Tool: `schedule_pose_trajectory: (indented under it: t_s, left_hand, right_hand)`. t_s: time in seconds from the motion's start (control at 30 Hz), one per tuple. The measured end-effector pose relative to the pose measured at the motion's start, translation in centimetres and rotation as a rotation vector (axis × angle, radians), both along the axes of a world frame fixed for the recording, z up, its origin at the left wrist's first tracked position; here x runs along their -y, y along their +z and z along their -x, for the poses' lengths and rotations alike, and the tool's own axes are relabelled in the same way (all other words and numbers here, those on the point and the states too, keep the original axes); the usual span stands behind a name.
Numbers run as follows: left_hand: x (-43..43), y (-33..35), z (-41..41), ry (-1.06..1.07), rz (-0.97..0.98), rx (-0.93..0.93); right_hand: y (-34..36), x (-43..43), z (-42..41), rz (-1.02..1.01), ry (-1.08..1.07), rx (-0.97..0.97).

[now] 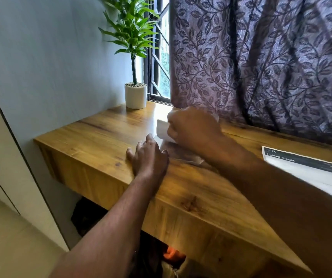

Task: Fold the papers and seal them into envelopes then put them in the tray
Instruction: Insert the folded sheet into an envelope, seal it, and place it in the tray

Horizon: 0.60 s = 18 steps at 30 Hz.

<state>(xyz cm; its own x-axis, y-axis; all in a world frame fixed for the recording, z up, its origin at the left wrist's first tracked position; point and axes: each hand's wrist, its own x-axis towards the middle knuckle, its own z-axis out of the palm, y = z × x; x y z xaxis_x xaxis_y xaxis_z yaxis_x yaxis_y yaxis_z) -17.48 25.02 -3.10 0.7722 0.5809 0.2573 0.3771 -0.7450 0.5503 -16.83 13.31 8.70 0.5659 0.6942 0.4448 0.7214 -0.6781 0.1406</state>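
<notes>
Two at work on the brown wooden table (101, 133), right of the white cylindrical plant pot (135, 96). Left hand (149, 155): fingers straight, palm flat on the wood. Right hand (193, 127): fingers curled, gripping white folded paper (162, 128), farther right of the pot.

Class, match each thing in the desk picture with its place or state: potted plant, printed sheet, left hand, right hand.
Things:
1. potted plant
2. printed sheet
3. left hand
4. right hand

Places or states:
A. grips a white paper
B. far corner of the desk, beside the window
C. rests on the desk, fingers straight
D. right side of the desk, below the curtain

Pairs: 1-B, 2-D, 3-C, 4-A.
</notes>
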Motion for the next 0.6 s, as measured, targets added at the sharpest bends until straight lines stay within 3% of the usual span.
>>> schedule_pose_trajectory:
  t_s: [0.4,0.5,0.6]
  left_hand:
    - [0.1,0.1,0.1,-0.006,-0.068,-0.048]
    - [-0.1,0.2,0.5,0.002,-0.080,0.163]
    - [2.0,0.9,0.7,-0.164,-0.032,0.416]
  right_hand:
    - [10.6,11.8,0.9,-0.466,-0.031,0.252]
    - [10.9,15.3,0.2,-0.517,-0.084,0.267]
    - [10.4,19.3,0.0,-0.531,-0.155,0.319]
